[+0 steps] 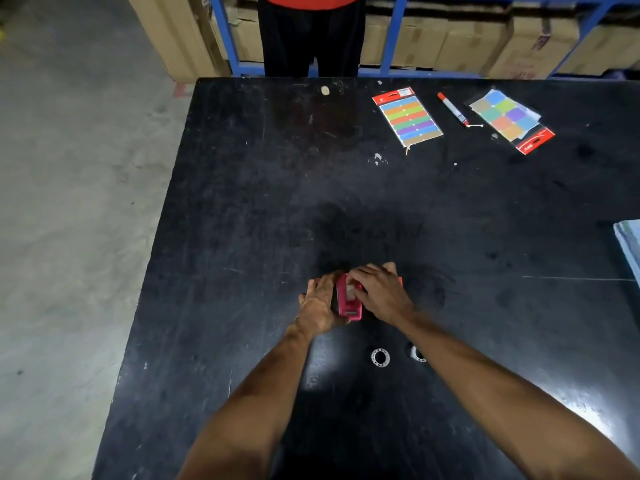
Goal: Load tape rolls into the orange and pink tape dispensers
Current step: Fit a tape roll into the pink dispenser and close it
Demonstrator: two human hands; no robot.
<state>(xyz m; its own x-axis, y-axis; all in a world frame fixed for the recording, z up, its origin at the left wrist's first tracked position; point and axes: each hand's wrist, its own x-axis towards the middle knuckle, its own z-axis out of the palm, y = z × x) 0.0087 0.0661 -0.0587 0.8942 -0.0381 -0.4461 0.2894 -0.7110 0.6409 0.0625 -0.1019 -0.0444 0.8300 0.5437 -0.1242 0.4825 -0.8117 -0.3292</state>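
Observation:
A pink tape dispenser [349,301] rests on the black table [242,202] near its middle. My left hand [317,304] grips its left side. My right hand [379,292] lies over its top and right side, fingers pressing on a pale tape roll inside it. A sliver of orange, the orange tape dispenser [400,280], shows behind my right hand, mostly hidden. Two clear tape rolls lie on the table closer to me: one [380,357] flat and fully visible, the other [417,353] partly covered by my right forearm.
At the table's far side lie two packs of coloured labels [408,116] [512,120] and a red marker [453,109] between them. A person in dark trousers [311,36] stands behind the far edge. A blue cloth [628,244] sits at the right edge. Concrete floor lies to the left.

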